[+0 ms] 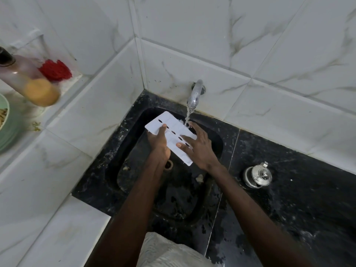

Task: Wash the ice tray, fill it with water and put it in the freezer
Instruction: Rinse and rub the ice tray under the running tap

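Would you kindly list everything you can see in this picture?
ice tray: one, white, held over the sink under the tap
tap: one, chrome, on the wall, running
sink: one, black, set in the counter
counter: one, black, right of the sink
pot: one, steel, lidded, on the counter
ledge: one, white tiled, left of the sink
bottle: one, clear with yellow liquid, on the ledge
scrubber: one, red, behind the bottle
bowl: one, green, left edge
wall tiles: many, white
left hand: grips the tray's left edge
right hand: fingers flat on the tray
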`<action>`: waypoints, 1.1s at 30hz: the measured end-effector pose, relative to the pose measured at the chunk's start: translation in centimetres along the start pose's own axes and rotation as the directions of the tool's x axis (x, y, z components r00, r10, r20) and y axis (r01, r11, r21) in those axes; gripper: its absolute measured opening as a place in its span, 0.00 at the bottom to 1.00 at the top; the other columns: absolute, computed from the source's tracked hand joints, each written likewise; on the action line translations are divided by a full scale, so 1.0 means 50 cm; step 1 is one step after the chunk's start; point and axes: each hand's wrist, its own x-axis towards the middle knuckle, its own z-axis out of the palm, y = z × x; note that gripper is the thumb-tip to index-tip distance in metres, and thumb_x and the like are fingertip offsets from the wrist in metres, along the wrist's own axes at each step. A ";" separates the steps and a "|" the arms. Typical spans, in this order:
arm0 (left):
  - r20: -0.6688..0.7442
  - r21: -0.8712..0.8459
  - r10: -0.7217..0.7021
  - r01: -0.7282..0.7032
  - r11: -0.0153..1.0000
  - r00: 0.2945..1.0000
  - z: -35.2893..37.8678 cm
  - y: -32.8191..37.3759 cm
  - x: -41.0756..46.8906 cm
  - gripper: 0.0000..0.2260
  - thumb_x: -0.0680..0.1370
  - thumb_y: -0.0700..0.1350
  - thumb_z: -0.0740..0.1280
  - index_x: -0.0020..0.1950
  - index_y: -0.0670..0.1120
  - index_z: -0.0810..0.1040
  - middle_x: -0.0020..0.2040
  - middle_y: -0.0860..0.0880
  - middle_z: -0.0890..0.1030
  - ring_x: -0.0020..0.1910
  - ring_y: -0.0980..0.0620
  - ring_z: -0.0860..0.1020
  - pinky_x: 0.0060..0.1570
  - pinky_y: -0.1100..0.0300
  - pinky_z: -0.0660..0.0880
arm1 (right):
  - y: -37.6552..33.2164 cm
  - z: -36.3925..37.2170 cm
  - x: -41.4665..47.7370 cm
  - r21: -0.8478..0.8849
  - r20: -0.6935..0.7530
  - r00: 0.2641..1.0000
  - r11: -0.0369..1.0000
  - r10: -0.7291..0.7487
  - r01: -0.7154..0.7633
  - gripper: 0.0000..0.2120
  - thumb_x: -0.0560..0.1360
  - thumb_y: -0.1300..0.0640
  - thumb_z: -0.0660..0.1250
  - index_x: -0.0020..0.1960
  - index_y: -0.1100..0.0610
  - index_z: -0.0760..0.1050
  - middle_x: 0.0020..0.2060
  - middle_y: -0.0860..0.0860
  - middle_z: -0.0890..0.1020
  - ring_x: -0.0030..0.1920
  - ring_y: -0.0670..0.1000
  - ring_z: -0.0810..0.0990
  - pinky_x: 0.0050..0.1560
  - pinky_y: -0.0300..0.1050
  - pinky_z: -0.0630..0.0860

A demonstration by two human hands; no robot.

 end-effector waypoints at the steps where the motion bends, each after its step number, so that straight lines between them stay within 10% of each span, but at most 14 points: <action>1: 0.004 0.001 -0.017 0.017 1.000 1.000 -0.004 0.003 0.001 0.22 0.81 0.38 0.72 0.74 0.44 0.72 0.63 0.42 0.83 0.58 0.40 0.84 0.58 0.39 0.82 | 0.008 -0.003 -0.003 0.003 -0.021 1.000 1.000 -0.004 0.004 0.25 0.82 0.32 0.55 0.70 0.42 0.77 0.83 0.48 0.52 0.82 0.55 0.49 0.76 0.71 0.54; 9: 0.001 -0.017 -0.030 0.030 0.999 1.000 -0.006 0.002 -0.007 0.20 0.82 0.39 0.71 0.72 0.44 0.72 0.62 0.41 0.83 0.50 0.44 0.85 0.41 0.50 0.84 | -0.014 0.000 0.011 0.003 0.034 0.999 1.000 0.020 -0.020 0.29 0.81 0.30 0.54 0.72 0.45 0.76 0.84 0.48 0.50 0.82 0.55 0.48 0.76 0.69 0.52; 14: -0.052 -0.021 -0.033 0.032 0.999 0.998 -0.017 0.013 0.007 0.19 0.83 0.40 0.70 0.72 0.45 0.71 0.65 0.40 0.82 0.58 0.40 0.83 0.60 0.36 0.80 | 0.012 -0.012 -0.005 0.082 -0.183 0.982 0.996 0.043 -0.029 0.20 0.83 0.35 0.57 0.62 0.43 0.82 0.81 0.47 0.58 0.80 0.54 0.55 0.75 0.67 0.57; 33: -0.046 -0.090 0.028 -0.032 0.995 0.999 -0.020 0.019 0.006 0.18 0.83 0.42 0.70 0.71 0.47 0.71 0.59 0.46 0.83 0.52 0.47 0.84 0.54 0.44 0.83 | -0.010 0.004 0.006 -0.025 0.027 1.000 1.000 -0.002 0.003 0.30 0.80 0.29 0.55 0.71 0.47 0.76 0.83 0.49 0.50 0.82 0.56 0.49 0.76 0.69 0.52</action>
